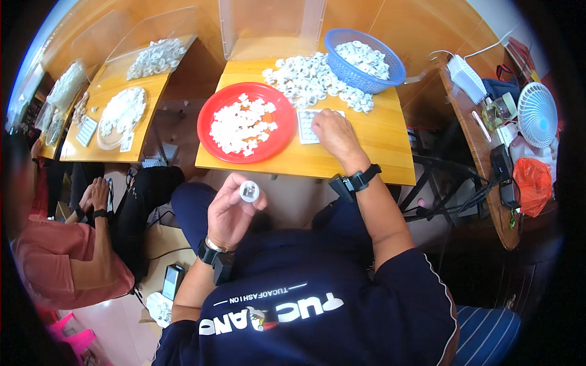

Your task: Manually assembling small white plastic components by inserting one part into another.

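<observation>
My left hand (224,215) is raised in front of the table's near edge. Between its thumb and fingers is a round white plastic fitting (249,191), its face turned up with metal showing inside. My right hand (335,135) rests over a small white compartment tray (308,138), fingers bent down onto it; whatever they pinch is hidden. Left of that tray sits a red round tray (207,133) holding many small white pieces (241,126). Behind, a heap of white round fittings (302,79) lies loose on the wooden table (384,143).
A blue basket (342,74) of white parts stands at the back right. At far right a side bench (473,140) carries a fan (537,114) and an orange plastic bag (532,186). To my left a person in a pink shirt (76,265) sits by another table (143,137).
</observation>
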`<control>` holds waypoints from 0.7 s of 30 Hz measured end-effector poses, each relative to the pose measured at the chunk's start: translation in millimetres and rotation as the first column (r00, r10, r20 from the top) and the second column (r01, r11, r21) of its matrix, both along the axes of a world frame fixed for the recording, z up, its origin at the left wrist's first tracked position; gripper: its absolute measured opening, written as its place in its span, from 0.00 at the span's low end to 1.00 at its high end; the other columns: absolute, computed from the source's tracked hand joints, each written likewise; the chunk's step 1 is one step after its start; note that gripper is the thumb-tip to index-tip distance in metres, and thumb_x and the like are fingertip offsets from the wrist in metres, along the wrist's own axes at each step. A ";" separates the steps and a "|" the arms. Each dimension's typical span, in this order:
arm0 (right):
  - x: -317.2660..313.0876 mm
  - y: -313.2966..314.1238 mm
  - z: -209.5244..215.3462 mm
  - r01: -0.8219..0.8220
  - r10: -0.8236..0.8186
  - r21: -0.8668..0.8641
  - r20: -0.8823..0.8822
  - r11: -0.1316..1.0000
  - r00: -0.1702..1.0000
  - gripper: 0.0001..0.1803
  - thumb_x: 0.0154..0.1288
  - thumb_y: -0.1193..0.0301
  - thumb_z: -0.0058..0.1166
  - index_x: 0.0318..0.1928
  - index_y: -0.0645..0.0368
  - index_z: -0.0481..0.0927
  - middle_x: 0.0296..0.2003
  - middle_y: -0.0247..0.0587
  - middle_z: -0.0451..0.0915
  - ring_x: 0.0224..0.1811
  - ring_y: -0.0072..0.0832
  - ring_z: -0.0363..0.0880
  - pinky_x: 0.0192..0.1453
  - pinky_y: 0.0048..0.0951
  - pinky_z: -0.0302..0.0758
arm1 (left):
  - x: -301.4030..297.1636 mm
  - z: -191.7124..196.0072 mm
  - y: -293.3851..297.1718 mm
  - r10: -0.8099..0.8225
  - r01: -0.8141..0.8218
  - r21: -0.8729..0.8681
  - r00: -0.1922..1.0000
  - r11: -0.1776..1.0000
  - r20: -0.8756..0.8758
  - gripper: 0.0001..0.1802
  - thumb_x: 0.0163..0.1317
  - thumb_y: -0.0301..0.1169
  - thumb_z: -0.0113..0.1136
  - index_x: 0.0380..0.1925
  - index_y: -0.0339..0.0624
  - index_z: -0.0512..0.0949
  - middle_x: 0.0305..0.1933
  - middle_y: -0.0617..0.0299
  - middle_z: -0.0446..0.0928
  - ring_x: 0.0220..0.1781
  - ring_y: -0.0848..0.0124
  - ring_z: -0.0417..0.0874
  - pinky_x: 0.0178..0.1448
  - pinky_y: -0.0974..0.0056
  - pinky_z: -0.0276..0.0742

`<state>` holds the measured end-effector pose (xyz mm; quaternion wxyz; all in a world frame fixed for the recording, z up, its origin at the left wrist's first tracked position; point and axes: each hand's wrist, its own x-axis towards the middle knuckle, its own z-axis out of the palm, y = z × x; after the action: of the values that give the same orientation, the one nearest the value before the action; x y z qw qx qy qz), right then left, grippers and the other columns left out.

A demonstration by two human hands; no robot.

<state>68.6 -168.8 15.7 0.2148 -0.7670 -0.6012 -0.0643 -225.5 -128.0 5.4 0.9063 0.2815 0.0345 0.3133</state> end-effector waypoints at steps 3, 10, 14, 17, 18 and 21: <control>-8.8 -3.0 12.4 0.013 -0.004 0.071 -0.121 0.997 0.993 0.06 0.61 0.70 0.55 0.35 0.59 0.80 0.32 0.50 0.79 0.39 0.46 0.78 0.44 0.44 0.74 | -1.3 1.7 0.5 0.008 -0.007 -0.035 1.000 0.999 0.015 0.13 0.62 0.33 0.57 0.41 0.37 0.71 0.33 0.50 0.76 0.37 0.58 0.75 0.45 0.60 0.70; -58.0 -20.0 24.6 -0.112 0.301 0.280 -0.880 0.954 0.366 0.05 0.67 0.75 0.55 0.42 0.61 0.79 0.36 0.34 0.82 0.38 0.17 0.78 0.44 0.20 0.74 | -2.6 8.7 2.4 0.030 -0.028 -0.034 0.998 0.999 0.050 0.13 0.62 0.34 0.57 0.41 0.38 0.71 0.32 0.51 0.73 0.36 0.58 0.75 0.44 0.61 0.70; -94.7 -31.8 34.6 -0.175 0.334 0.316 -0.939 0.932 0.084 0.06 0.65 0.80 0.56 0.43 0.61 0.79 0.37 0.30 0.81 0.41 0.14 0.77 0.47 0.19 0.75 | -3.4 12.6 1.0 0.051 -0.051 -0.015 0.998 0.999 0.028 0.14 0.62 0.35 0.58 0.40 0.38 0.71 0.31 0.51 0.72 0.36 0.59 0.75 0.43 0.61 0.69; -116.2 -38.4 42.0 -0.157 0.350 0.346 -0.937 0.925 0.000 0.07 0.64 0.80 0.57 0.43 0.62 0.79 0.38 0.30 0.81 0.40 0.14 0.77 0.47 0.19 0.75 | -7.5 20.6 -0.8 0.069 -0.071 0.118 0.997 0.990 0.025 0.14 0.62 0.36 0.59 0.39 0.38 0.70 0.31 0.51 0.72 0.36 0.58 0.75 0.43 0.61 0.69; -120.8 -40.3 46.7 -0.180 0.345 0.344 -0.938 0.922 -0.025 0.08 0.64 0.80 0.58 0.43 0.64 0.79 0.37 0.31 0.81 0.40 0.15 0.78 0.47 0.19 0.76 | -7.4 20.0 1.3 0.072 -0.079 0.118 0.996 0.990 0.061 0.14 0.62 0.35 0.58 0.40 0.37 0.70 0.33 0.49 0.75 0.37 0.59 0.77 0.44 0.61 0.72; -131.8 -40.4 47.6 -0.215 0.355 0.345 -0.935 0.914 0.007 0.07 0.64 0.80 0.58 0.43 0.63 0.81 0.36 0.30 0.81 0.39 0.16 0.79 0.45 0.19 0.76 | -7.4 15.5 5.7 0.077 -0.087 0.107 0.993 0.990 0.093 0.14 0.63 0.35 0.58 0.41 0.36 0.69 0.35 0.48 0.77 0.39 0.59 0.80 0.45 0.60 0.74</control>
<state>-63.2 -209.2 63.3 0.6107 -0.4541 -0.4314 0.4846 -232.9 -122.3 20.9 0.8764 0.3156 -0.0115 0.3637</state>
